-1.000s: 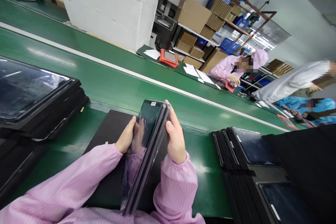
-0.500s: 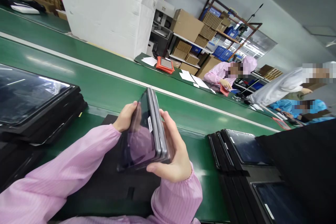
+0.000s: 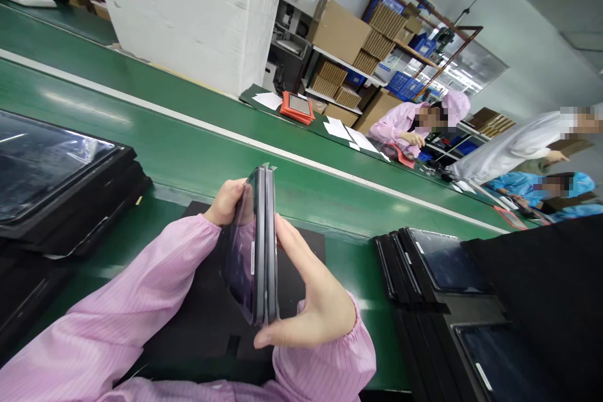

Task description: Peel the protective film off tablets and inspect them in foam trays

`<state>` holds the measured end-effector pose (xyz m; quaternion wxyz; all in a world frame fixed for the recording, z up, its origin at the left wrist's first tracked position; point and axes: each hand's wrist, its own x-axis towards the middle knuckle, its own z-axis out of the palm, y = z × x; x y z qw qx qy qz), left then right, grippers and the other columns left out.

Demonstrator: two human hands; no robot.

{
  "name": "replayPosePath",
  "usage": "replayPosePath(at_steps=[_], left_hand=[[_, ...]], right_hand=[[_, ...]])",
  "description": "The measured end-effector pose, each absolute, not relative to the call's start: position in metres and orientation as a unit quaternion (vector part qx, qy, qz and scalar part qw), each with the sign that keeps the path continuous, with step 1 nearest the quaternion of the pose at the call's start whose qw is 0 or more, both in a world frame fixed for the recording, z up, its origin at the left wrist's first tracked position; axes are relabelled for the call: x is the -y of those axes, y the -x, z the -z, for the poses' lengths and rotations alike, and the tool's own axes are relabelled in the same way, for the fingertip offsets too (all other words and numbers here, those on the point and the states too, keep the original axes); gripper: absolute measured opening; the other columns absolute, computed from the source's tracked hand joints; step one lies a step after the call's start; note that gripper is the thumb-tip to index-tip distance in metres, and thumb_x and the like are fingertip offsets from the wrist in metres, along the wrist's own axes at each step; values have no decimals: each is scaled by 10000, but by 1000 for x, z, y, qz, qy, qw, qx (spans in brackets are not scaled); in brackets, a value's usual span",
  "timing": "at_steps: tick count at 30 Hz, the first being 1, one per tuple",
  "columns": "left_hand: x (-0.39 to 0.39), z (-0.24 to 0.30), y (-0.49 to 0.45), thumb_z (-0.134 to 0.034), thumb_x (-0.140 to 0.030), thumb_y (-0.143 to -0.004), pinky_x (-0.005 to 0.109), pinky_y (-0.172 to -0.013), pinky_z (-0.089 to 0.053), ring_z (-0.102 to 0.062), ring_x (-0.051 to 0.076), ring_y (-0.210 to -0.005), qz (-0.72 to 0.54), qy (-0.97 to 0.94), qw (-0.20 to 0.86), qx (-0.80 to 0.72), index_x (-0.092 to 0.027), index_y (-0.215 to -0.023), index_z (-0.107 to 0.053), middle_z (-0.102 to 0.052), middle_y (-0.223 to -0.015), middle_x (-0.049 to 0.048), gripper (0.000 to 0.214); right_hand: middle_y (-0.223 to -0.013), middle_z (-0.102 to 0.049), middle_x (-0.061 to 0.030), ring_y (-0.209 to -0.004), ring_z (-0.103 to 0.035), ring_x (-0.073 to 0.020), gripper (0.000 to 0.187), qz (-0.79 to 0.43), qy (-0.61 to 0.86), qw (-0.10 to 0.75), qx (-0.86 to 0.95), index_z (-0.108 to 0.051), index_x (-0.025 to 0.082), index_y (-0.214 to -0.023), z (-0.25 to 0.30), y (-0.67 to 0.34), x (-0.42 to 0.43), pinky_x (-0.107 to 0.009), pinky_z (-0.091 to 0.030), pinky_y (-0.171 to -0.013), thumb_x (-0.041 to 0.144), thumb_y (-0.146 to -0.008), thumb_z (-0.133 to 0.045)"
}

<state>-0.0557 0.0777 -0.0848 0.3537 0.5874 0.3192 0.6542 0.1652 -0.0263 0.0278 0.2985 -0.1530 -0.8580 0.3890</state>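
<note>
Two tablets (image 3: 249, 251) are held together on edge, with dark glossy screens, grey sides and a small white label on the near one. My left hand (image 3: 227, 202) grips their far left end, its fingers partly hidden behind the screen. On the other side, my right hand (image 3: 313, 295) spans the edge, thumb at the near corner and fingers along the back. Under both hands lies a flat black board (image 3: 198, 333) on the green bench.
A black tray (image 3: 70, 201) with a screen stands at the left. Stacked black trays with tablets (image 3: 447, 257) stand at the right. Beyond the pale strip lie red sleeves (image 3: 296, 107) and white papers (image 3: 348, 132). Co-workers sit and stand at the far right.
The tablets have turned more upright, so their edges face me and less screen shows. My right hand has shifted slightly down along them. The view has moved a little.
</note>
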Motion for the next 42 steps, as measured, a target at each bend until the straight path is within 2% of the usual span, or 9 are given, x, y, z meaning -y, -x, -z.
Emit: replayPosePath(at_steps=[2, 4, 8, 10, 13, 25, 30, 36, 42], left_hand=[[-75, 85, 57, -433, -844, -851, 310, -488, -292, -389, 139, -505, -654, -593, 353, -311, -190, -562, -497, -471, -526, 12, 718], [-72, 83, 57, -423, -854, -846, 312, -483, -283, -374, 139, -498, -652, -600, 352, -303, -193, -555, -485, -454, -515, 7, 725], [-66, 74, 52, -400, -846, -863, 319, -489, -289, -368, 140, -494, -639, -622, 347, -289, -190, -562, -491, -448, -510, 6, 728], [-63, 69, 50, -389, -826, -884, 324, -499, -302, -381, 142, -496, -628, -636, 345, -287, -185, -562, -498, -462, -513, 12, 725], [-60, 64, 47, -384, -810, -898, 327, -508, -319, -403, 149, -499, -613, -648, 346, -291, -182, -585, -512, -483, -520, 14, 713], [-51, 66, 36, -404, -757, -926, 319, -566, -402, -508, 177, -549, -604, -645, 347, -315, -161, -732, -632, -570, -594, 30, 667], [-54, 66, 30, -444, -729, -929, 301, -623, -434, -555, 180, -616, -596, -652, 340, -322, -168, -678, -596, -635, -672, 51, 633], [-57, 68, 27, -458, -714, -930, 291, -663, -465, -576, 191, -655, -582, -659, 343, -331, -157, -775, -664, -639, -691, 50, 614], [-58, 69, 24, -450, -699, -939, 292, -688, -483, -584, 195, -679, -576, -663, 338, -337, -150, -813, -692, -648, -727, 59, 613]], right_hand=[[-1699, -239, -101, -1580, -215, -333, 1216, -407, 135, 310, 849, -172, 282, -1640, -27, -167, 27, -484, -227, -1298, 513, -695, -902], [-1663, -324, -102, -1535, -332, -330, 1109, -442, 135, 327, 824, -297, 285, -1603, -27, -167, 28, -471, -319, -1262, 526, -701, -895], [-1417, -584, -121, -1269, -616, -276, 723, -486, 192, 372, 767, -531, 240, -1390, -29, -162, 31, -422, -507, -1094, 567, -804, -800], [-1278, -635, -101, -1145, -657, -238, 543, -475, 223, 395, 754, -580, 236, -1251, -30, -158, 33, -389, -533, -1034, 540, -842, -767], [-1161, -634, -71, -1049, -651, -204, 413, -458, 246, 407, 751, -572, 239, -1143, -32, -155, 36, -357, -538, -981, 470, -855, -756], [-1090, -564, -64, -996, -600, -204, 384, -517, 208, 385, 736, -548, 238, -1062, -22, -176, 20, -362, -528, -948, 378, -786, -776], [-1072, -538, -52, -975, -589, -193, 397, -548, 236, 384, 705, -527, 244, -1031, -15, -191, 12, -351, -521, -946, 361, -749, -781], [-1065, -513, -29, -975, -567, -161, 375, -571, 234, 385, 686, -518, 248, -1015, -11, -200, 8, -309, -495, -947, 221, -719, -746], [-1057, -504, -34, -929, -559, -165, 384, -575, 254, 380, 679, -490, 243, -960, -9, -201, 6, -336, -515, -931, 268, -683, -755]])
